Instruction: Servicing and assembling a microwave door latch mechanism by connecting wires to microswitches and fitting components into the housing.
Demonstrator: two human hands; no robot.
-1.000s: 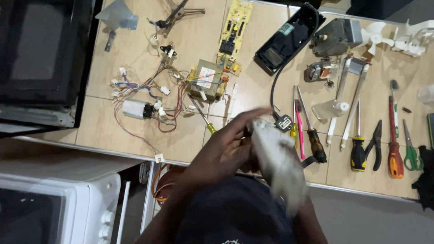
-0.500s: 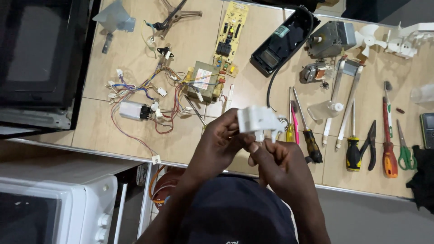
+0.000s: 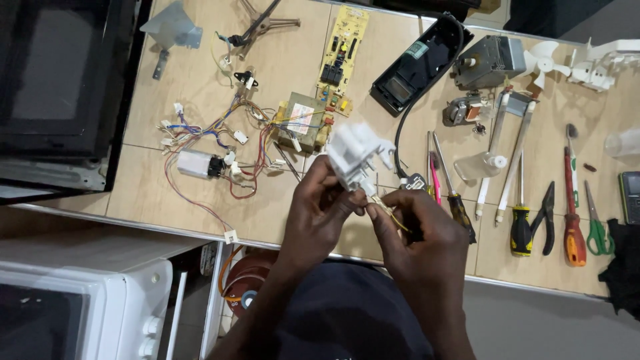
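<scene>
Left hand [image 3: 320, 213] grips a white plastic switch block [image 3: 357, 157] above the worktop [image 3: 293, 80]; right hand [image 3: 420, 233] pinches a yellow wire [image 3: 390, 215] at its lower end. Screwdrivers [image 3: 453, 200] lie just beside.

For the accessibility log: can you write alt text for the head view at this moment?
Two bare hands hold a small white plastic part over a workbench: the left hand grips it while the right hand pinches a yellow wire at its base. Around lie a wiring harness, a circuit board, screwdrivers and pliers.
</scene>
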